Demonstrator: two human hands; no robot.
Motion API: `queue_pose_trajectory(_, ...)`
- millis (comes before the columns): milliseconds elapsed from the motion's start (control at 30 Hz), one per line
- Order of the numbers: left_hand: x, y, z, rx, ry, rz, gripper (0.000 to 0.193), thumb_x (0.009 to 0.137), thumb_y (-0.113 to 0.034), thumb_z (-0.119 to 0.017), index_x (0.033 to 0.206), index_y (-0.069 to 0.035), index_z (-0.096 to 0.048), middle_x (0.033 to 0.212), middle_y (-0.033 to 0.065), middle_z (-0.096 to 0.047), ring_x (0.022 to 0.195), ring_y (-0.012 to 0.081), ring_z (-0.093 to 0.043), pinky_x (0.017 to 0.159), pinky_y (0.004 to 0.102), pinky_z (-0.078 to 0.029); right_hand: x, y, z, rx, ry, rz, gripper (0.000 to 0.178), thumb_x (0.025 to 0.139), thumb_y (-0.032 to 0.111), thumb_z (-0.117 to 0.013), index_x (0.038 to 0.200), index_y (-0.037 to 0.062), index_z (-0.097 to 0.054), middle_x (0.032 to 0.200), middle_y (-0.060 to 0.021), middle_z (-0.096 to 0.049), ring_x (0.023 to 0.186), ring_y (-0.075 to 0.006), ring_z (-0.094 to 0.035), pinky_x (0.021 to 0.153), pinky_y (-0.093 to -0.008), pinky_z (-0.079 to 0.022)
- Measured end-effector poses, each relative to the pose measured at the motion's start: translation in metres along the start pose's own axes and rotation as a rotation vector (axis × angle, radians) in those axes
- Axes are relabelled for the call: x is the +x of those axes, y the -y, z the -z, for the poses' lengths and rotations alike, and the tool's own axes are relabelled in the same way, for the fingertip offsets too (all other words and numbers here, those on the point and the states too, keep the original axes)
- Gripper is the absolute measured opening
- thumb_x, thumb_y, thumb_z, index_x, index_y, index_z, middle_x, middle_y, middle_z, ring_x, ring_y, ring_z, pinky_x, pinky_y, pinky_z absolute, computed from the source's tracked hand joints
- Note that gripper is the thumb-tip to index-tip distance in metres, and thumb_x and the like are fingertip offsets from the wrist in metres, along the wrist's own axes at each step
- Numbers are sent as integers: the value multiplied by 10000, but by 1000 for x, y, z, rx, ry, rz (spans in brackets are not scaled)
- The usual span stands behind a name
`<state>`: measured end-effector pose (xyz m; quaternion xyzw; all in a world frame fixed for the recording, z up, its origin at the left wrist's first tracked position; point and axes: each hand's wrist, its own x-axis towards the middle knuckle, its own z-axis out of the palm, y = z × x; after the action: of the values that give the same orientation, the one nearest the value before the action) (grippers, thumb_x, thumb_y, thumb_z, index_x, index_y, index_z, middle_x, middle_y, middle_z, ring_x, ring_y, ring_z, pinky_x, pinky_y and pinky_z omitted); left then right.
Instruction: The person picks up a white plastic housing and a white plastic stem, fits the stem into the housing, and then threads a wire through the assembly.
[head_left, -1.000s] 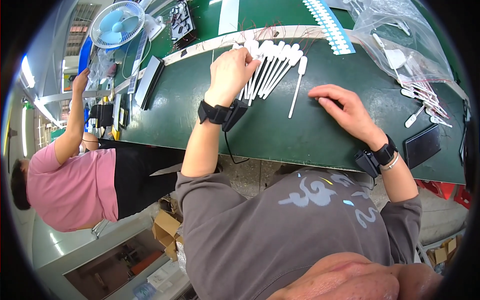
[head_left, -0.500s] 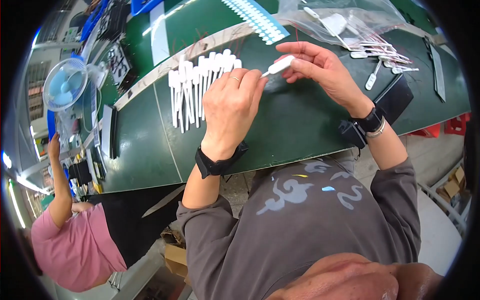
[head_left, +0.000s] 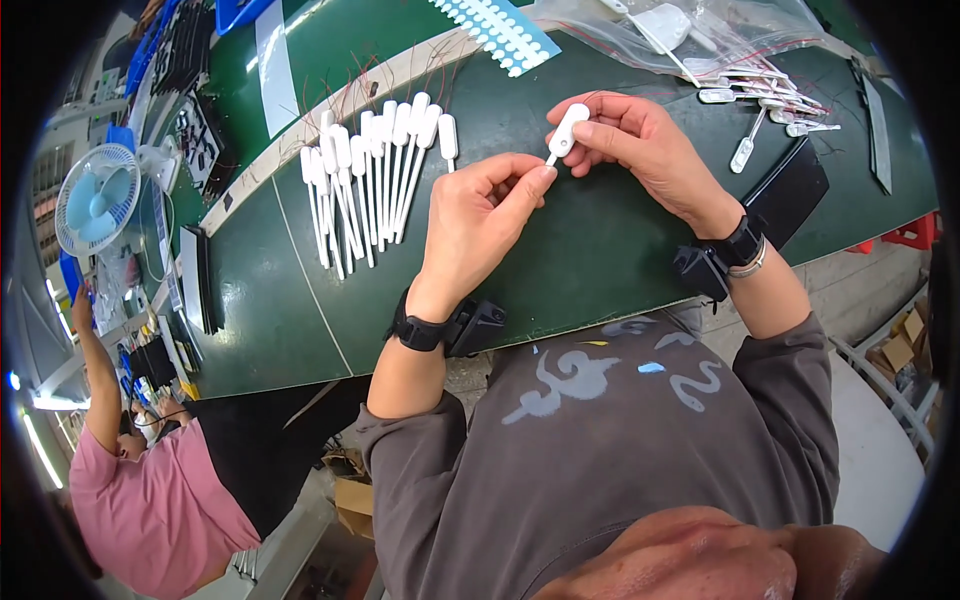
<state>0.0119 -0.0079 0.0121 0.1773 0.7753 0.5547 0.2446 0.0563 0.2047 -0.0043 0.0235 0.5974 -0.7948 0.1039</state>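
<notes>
Between my hands is a white plastic stick with a rounded paddle-shaped head; its head shows a small round mark and points up and away from me. My right hand grips the head between thumb and fingers, the other fingers curled behind it. My left hand pinches the thin stem just below the head with thumb and forefinger. Left of my left hand lies a row of similar white sticks with thin red wires at their head ends. One more stick's head shows just beyond my left hand, its stem partly hidden.
A light-blue sheet of white stickers lies at the far side. A clear plastic bag and wired white sticks are at the far right, near a black box. A person in pink and a fan are at left.
The white stick has turned from slanted to more upright, its head's face now showing. My left hand has rolled, bringing its thumb into view. The whole view has shifted slightly.
</notes>
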Motion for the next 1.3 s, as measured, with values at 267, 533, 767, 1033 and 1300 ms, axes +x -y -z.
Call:
queue_pose_trajectory(267,1,2,0,-14,67,54,224,958,-200,-656,976,14,-719,679,-2,-639,575,38,-532,524,216,-427,1,-2,0,-28,-10,-49,316,995,217,-599,1221,-3,-612,1025,-34,-669,850,-73,-609,812,-234,-513)
queue_pose_trajectory(533,-2,2,-2,-257,108,125,227,978,-214,-618,975,-13,-724,682,3,-649,581,47,-563,526,224,-434,2,-6,-1,122,71,-78,309,993,213,-607,1221,6,-603,1043,-42,-665,863,-80,-621,811,-233,-514)
queue_pose_trajectory(767,-4,7,-1,90,190,55,236,997,-184,-580,1008,14,-707,760,15,-673,661,46,-604,585,204,-498,1,-8,-1,3,67,-101,308,1001,209,-597,1235,9,-583,1018,-36,-661,865,-73,-619,785,-227,-518)
queue_pose_trajectory(1033,-7,8,-13,454,18,-242,117,843,-103,-619,841,14,-616,697,147,-656,536,305,-620,514,395,-488,-5,-15,-13,-142,19,-60,311,1020,200,-560,1283,38,-528,943,4,-584,828,-54,-574,771,-224,-510)
queue_pose_trajectory(1300,-10,1,-23,649,-66,-342,114,849,-84,-588,809,-16,-506,678,150,-618,543,343,-620,491,429,-500,-9,-19,-22,-323,43,65,387,1027,172,-532,1382,57,-425,999,12,-527,903,-63,-524,816,-232,-460)
